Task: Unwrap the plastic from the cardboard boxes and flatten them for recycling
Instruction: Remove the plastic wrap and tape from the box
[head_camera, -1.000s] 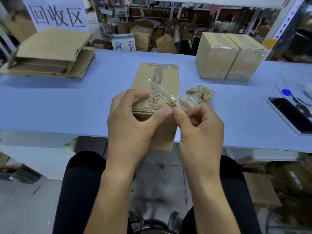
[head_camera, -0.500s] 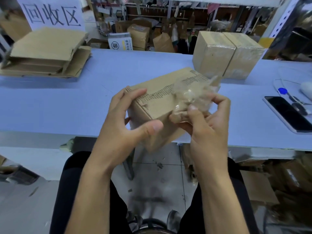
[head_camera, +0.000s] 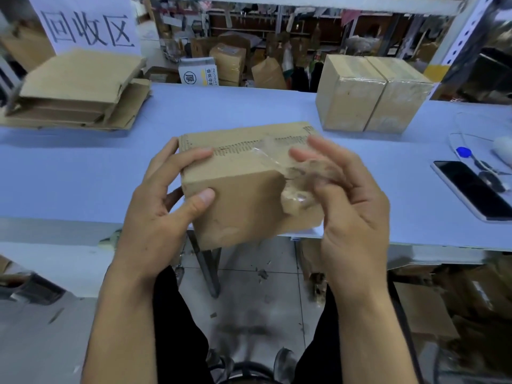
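Our left hand (head_camera: 166,195) grips the brown cardboard box (head_camera: 243,189) above the pale blue desk (head_camera: 83,173), while our right hand (head_camera: 343,195) pinches crumpled clear plastic tape (head_camera: 299,187), likely needing one final pull free.

Head camera looks forward and down, close over the table (head_camera: 83,173).

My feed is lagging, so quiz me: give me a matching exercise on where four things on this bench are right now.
Things:
1. box
2. flattened boxes
3. wrapped boxes
4. phone

Places:
A. table's far left
B. table's right edge
C. held in left hand, right hand pulling plastic
D. table's far right, upright

Pairs: 1-C, 2-A, 3-D, 4-B
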